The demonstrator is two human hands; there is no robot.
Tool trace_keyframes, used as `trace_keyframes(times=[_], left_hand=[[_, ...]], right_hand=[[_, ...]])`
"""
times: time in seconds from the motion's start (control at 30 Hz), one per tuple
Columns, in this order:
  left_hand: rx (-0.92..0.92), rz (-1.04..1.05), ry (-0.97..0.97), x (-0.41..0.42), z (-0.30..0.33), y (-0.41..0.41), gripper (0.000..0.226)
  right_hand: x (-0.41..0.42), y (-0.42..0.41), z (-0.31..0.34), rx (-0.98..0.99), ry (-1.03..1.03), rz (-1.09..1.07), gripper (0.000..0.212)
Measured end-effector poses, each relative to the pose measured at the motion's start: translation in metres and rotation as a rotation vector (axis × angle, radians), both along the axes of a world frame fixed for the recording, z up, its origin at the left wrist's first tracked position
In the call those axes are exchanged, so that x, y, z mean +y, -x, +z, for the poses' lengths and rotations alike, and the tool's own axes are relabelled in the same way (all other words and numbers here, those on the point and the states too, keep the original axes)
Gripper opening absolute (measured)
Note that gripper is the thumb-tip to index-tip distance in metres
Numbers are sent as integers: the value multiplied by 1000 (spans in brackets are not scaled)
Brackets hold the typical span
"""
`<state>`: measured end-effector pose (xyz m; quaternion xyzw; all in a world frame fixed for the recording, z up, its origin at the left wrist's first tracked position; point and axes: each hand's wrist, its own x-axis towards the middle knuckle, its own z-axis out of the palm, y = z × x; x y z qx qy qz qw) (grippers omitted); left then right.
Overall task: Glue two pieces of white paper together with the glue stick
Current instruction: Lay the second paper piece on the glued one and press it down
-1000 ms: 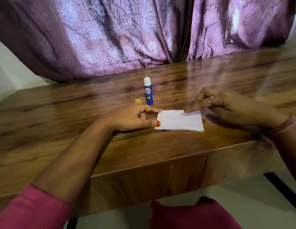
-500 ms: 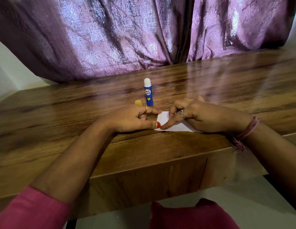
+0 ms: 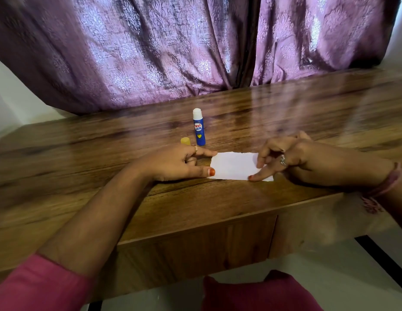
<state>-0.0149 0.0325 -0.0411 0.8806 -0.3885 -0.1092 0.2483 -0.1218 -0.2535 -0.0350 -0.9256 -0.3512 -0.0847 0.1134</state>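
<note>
Purple curtains hang behind the wooden table (image 3: pixel 285 113). I see the white paper (image 3: pixel 234 165) lying flat near the front edge, long axis left to right, between my hands. Left hand (image 3: pixel 173 163) pins its left end with thumb and forefinger; right hand (image 3: pixel 285 158) presses fingertips on the right end (neither grasps anything). Uncapped glue stick (image 3: pixel 198 127) stands just beyond, nearer the left hand.

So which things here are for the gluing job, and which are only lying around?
For the job:
- paper, flat on the table, pressed by left hand and right hand
- glue stick, standing upright, uncapped
- yellow cap, beside the stick

Only around:
- purple curtain behind the table
- rings and wrist thread on the hands
</note>
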Motion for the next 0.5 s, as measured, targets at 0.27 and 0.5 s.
trace_keyframes(times=[0.27,0.5], left_hand=[[-5,8,-21,0,1,3,53],[-31,3,20,1,-1,5,48]], right_hand=[[-20,10,-7,2,-190,95,56],[-23,13,-11,112,-378,93,47]])
